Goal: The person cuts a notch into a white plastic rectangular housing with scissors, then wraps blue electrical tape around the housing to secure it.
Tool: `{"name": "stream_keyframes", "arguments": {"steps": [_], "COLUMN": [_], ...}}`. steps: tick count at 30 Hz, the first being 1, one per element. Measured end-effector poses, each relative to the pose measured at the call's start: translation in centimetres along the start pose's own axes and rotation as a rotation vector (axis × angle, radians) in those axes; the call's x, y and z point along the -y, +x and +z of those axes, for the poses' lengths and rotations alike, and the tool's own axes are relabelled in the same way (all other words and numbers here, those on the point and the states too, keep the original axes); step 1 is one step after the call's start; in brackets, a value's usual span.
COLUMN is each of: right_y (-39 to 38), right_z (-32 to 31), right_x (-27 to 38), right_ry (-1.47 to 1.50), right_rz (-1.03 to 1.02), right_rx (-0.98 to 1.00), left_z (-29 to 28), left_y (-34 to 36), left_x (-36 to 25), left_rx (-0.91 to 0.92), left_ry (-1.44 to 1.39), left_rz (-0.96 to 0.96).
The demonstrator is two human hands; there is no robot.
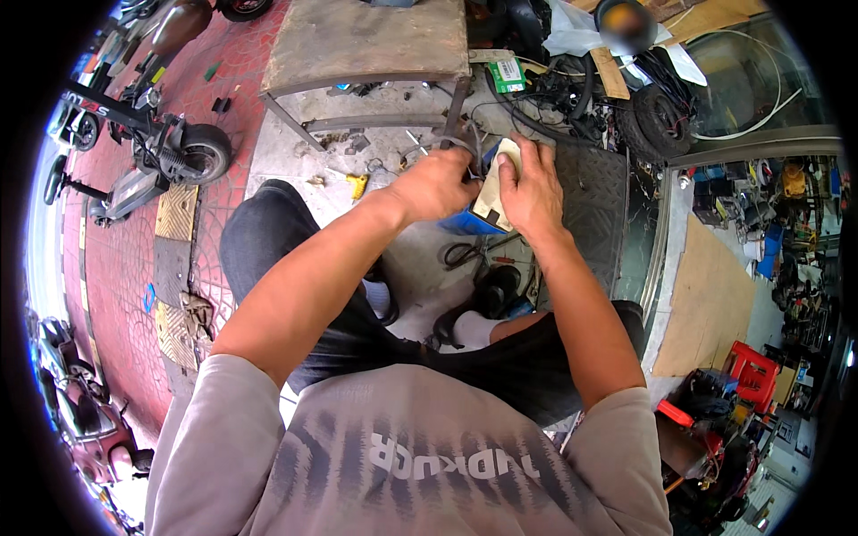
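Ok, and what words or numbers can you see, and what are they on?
Grey shirt: big pale letters, upside down here; I won't copy them out.
Dark scooter bar: pale letters, also not copied.
Green-and-white packet: printing too small to read surely.
Blue-and-cream block being held: no words I can make out.
Anything else is too small or blurred.

The grey concrete floor [284, 159] is littered and stained. Directly on it lie a yellow tool [356, 185], black looped handles [462, 255] and a small red-handled item [505, 260]. A low table [366, 45] with a worn top stands on it, small scraps scattered beneath. Red paving [112, 268] at the left carries a dark scooter [183, 163], parked upright.
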State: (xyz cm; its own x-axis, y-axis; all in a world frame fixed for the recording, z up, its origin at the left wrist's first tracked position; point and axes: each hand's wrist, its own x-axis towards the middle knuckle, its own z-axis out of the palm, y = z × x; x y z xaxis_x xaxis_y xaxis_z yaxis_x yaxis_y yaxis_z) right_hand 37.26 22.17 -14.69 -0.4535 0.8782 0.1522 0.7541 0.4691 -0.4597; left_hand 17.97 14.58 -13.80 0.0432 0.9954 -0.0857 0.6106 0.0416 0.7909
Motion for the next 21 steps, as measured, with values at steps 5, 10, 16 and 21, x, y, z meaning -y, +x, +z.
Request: {"name": "stream_keyframes", "arguments": {"steps": [5, 10, 16, 21], "right_y": [0.1, 0.4, 0.5, 0.5], "right_z": [-0.2, -0.9, -0.6, -0.5], "right_x": [0.3, 1.4, 1.5, 1.8], "right_ry": [-0.072, -0.157, -0.217, -0.196], "right_rz": [-0.047, -0.011, -0.008, -0.006], "right_rx": [-0.005, 0.051, 0.039, 0.036], "left_z": [0.4, 1.3, 3.2, 3.5], "left_y": [-0.3, -0.9, -2.0, -2.1], "left_x": [-0.4, -0.3, -0.4, -0.6], "left_rx": [-0.020, -0.141, -0.351, -0.334], "left_ry": [0.018, -0.097, -0.309, -0.255], "left_rz": [0.013, 0.012, 0.040, -0.063]}}
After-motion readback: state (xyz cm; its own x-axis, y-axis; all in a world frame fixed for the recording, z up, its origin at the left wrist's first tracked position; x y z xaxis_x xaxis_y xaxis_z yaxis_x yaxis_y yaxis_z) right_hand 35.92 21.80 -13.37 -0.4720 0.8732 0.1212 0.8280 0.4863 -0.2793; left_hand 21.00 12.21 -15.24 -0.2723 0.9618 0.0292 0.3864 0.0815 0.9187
